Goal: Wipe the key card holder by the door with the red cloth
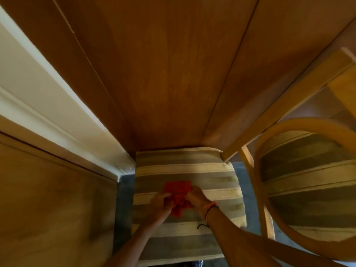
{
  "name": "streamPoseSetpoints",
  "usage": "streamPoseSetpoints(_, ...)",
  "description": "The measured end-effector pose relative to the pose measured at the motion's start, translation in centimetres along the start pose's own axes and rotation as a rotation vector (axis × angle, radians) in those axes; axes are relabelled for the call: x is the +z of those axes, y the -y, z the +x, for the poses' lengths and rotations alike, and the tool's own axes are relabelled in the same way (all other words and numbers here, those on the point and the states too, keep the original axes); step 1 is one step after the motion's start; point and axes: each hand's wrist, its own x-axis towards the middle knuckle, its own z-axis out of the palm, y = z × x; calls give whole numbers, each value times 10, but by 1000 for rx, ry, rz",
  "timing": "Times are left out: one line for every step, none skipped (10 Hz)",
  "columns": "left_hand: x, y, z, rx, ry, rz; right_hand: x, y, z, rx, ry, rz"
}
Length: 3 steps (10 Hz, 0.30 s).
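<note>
A broad wooden panel (173, 74) fills the far and upper part of the view, its grain running toward the near edge. To the left a white moulded frame (48, 105) slants down toward the floor, with another wooden surface (48, 205) below it on the near left. On the right stands a chair with a curved wooden back (258, 170) and a striped cushion behind the bend. In the middle, near the bottom of the panel, a striped seat cushion (185, 239) lies in pale and grey bands, with dark carpet (124, 191) showing on either side of it.

On the cushion lies the red cloth (178, 193), partly flat at its far end and bunched at its near end. Both hands are on it: the left hand (159, 205) pinches the bunched left edge, and the right hand (198, 197) grips the right edge with curled fingers (a thin band circles that wrist). The 2 forearms reach in from the near edge.
</note>
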Motion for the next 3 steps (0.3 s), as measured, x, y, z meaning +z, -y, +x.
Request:
streamPoseSetpoints(22, 24, -5, -3, 180, -53, -1, -23, 15, 8, -33, -18)
streamPoseSetpoints(28, 43, -5, -36, 282, 121, -7, -34, 21, 1, -1, -26)
streamPoseSetpoints(16, 35, -10, 30, 219, 410, -9, -26, 1, -115, -77, -158)
